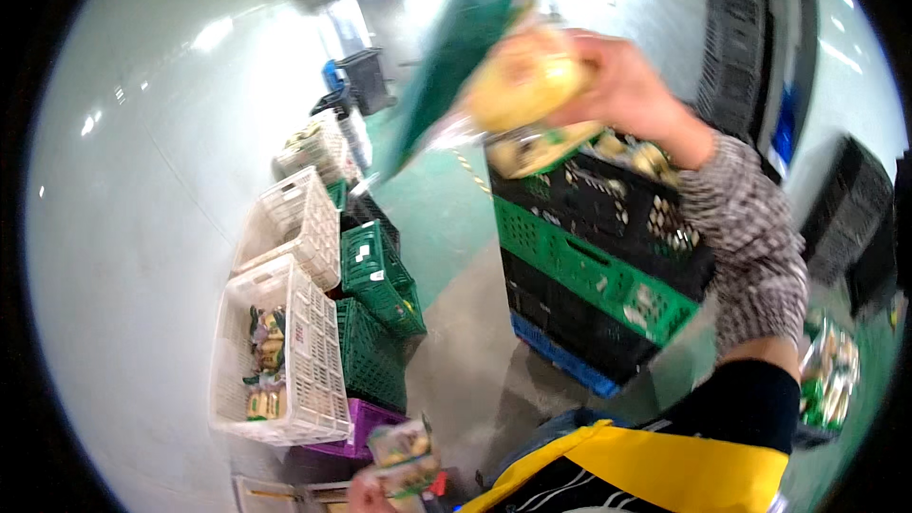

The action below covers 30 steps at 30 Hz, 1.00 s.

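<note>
My right hand (632,90) is raised high in the upper middle, its fingers closed on clear-and-green plastic bags of pale yellow produce (532,76). The bags are smeared by motion, so the kind of produce cannot be told. Below them is a stack of black and green crates (589,271), with pale produce in the top one. Low at the picture's edge, my left hand (369,494) grips a small packet of produce (407,456), clear with green print. To that hand's upper left stands a white crate (318,361) holding several similar packets.
More white crates (328,228) line the left wall, beside green crates (375,261) and a purple crate (366,423). The central stack rests on a blue pallet (560,356). Black crates (730,47) stand at the right, with bagged produce (831,375) lower right.
</note>
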{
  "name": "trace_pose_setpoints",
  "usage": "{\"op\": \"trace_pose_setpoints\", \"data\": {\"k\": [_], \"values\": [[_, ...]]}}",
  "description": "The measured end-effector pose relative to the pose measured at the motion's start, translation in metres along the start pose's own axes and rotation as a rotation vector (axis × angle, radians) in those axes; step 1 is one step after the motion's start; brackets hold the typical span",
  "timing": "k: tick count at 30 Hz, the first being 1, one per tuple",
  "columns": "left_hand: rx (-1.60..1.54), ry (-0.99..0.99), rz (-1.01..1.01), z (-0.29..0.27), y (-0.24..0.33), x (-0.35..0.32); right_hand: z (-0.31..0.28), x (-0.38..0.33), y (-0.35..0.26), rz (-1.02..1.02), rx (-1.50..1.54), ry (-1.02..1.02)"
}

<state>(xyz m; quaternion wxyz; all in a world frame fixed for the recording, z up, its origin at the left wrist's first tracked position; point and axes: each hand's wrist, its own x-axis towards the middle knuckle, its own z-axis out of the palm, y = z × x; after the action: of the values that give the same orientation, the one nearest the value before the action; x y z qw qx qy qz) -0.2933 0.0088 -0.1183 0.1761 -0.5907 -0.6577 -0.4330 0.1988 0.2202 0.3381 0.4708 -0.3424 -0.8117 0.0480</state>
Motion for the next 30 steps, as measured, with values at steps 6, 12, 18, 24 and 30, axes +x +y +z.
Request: {"op": "trace_pose_setpoints", "data": {"k": [6, 12, 18, 24, 30], "values": [[-0.774, 0.029, -0.258, 0.037, 0.129, 0.217, -0.121, -0.023, 0.125, 0.47, -0.33, 0.075], [-0.466, 0.063, -0.12, 0.074, 0.172, 0.228, -0.111, -0.063, 0.23, 0.906, 0.474, 0.225], [-0.378, -0.055, -0.044, 0.103, 0.21, 0.254, -0.066, -0.041, 0.294, 1.042, 1.101, 0.403], [-0.487, -0.06, -0.054, 0.094, 0.215, 0.237, 0.012, -0.061, 0.317, 1.144, 1.362, 0.541], [-0.366, -0.155, 0.186, 0.094, 0.186, 0.225, 0.006, -0.099, 0.387, 1.184, 1.148, 0.504]]}}
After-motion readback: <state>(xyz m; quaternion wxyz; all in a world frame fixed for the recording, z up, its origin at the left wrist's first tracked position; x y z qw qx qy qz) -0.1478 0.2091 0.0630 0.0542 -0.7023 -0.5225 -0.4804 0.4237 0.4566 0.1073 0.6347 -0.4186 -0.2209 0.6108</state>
